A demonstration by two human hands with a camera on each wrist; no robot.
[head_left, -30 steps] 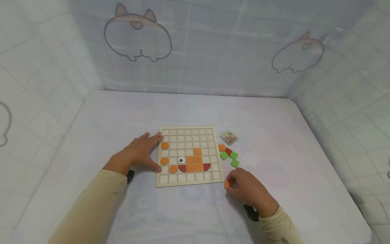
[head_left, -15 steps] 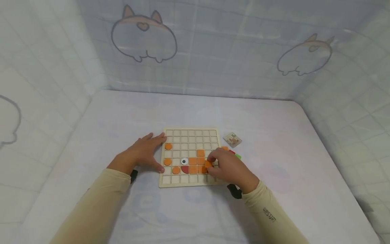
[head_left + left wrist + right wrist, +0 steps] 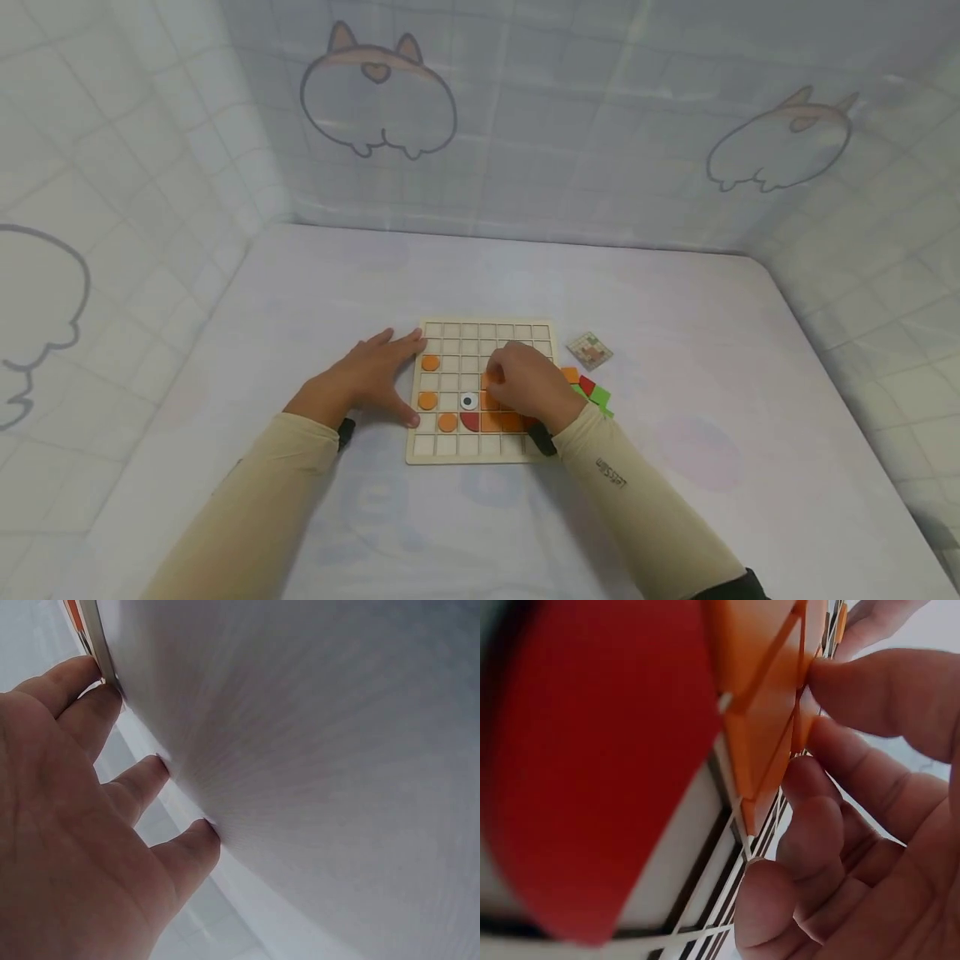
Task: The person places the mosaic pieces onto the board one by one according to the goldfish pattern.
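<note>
Left hand: was spread wide, thumb and fingertip touching the left edge of the gridded board.
Right hand: pinched an orange square over the board, far and right of the eye disc; whether it was seated could not be told.
Board contents: orange tiles lay right of a red curved piece; three orange discs occupied the left columns.
Right of board: green squares lay loose, nearer than the pattern card.

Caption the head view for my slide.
Left hand touching a gridded board, right hand over its orange squares; loose tiles and a card lie alongside.
</note>
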